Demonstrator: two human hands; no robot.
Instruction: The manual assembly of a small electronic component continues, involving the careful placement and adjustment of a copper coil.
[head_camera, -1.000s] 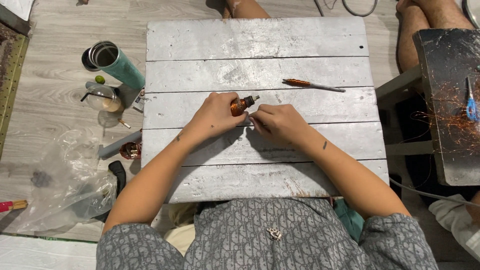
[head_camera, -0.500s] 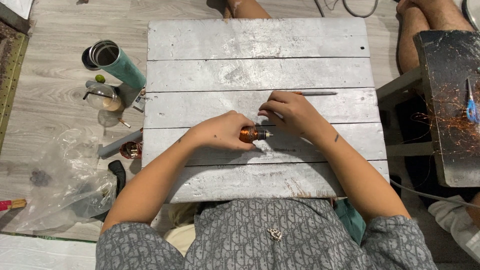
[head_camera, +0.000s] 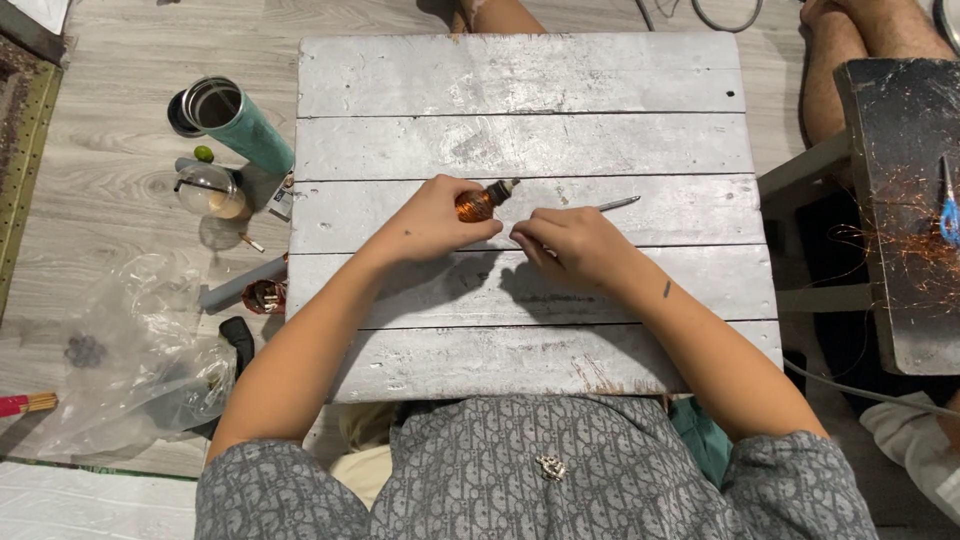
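Observation:
My left hand (head_camera: 432, 222) grips a small motor rotor with copper windings (head_camera: 478, 204), its shaft pointing up and right over the white plank table (head_camera: 520, 75). My right hand (head_camera: 575, 248) lies just right of it, fingers curled around a screwdriver whose metal tip (head_camera: 618, 203) sticks out toward the right. The handle is hidden in my palm. Both hands rest on the middle planks.
On the floor at left stand a teal tumbler (head_camera: 235, 120), a glass jar (head_camera: 210, 190), a copper part (head_camera: 262, 296) and a clear plastic bag (head_camera: 120, 370). At right, a dark bench (head_camera: 900, 200) carries copper wire scraps and blue scissors (head_camera: 948, 210). Another person's legs (head_camera: 850, 50) are at the top.
My left hand has lifted the rotor back up the table and turned it. My right hand has come down off the screwdriver's resting place, now holding the screwdriver beside the rotor.

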